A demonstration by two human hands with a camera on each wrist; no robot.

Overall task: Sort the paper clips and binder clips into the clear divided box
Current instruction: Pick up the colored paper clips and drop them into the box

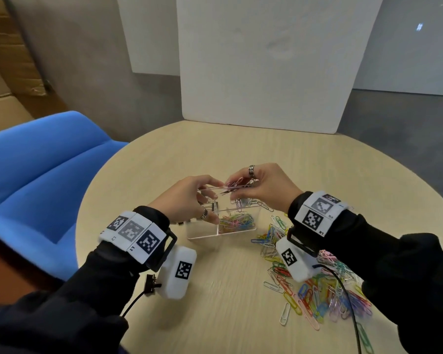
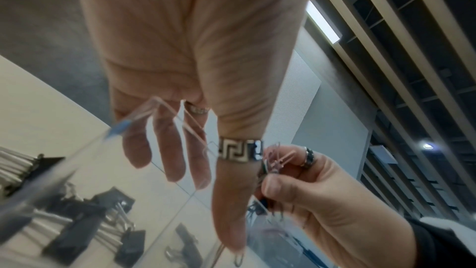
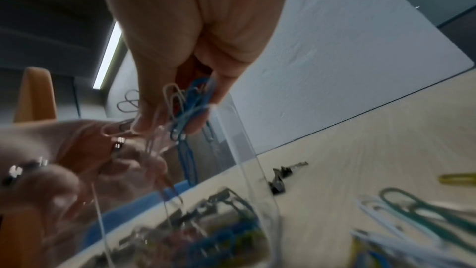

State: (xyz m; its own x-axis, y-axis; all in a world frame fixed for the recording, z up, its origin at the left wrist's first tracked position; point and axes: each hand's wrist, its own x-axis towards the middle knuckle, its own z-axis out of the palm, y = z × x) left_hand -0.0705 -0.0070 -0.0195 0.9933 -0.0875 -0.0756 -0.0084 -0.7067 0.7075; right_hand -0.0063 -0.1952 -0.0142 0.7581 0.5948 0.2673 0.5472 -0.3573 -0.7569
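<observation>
We saw a round pale wooden table (image 1: 189,315) from above, with two hands meeting over a clear divided box (image 1: 207,235) near the table's middle. The left hand (image 1: 187,200), reaching in from about 8 o'clock, curled over the box's left side; its thumb lay along the clear wall and its fingers hooked over the rim, so it gripped the box. The right hand (image 1: 264,187), reaching in from about 4 o'clock, had its fingers and thumb pinched together on a small bunch of paper clips (image 1: 237,185) held just above the box's far edge. From the right wrist view that bunch (image 3: 185,107) showed blue and white clips dangling from the fingertips. The near right compartment of the box held a heap of coloured paper clips (image 1: 237,222). From the left wrist view, black binder clips (image 2: 85,221) lay in another compartment, on the box's left side. A loose spread of coloured paper clips (image 1: 315,295) covered the table at about 4 o'clock from the box, running under the right forearm. One black binder clip (image 3: 279,178) lay on the table just beyond the box wall. A blue chair (image 1: 41,175) stood at 9 o'clock, and a white board (image 1: 266,60) stood upright at 12 o'clock behind the table.
</observation>
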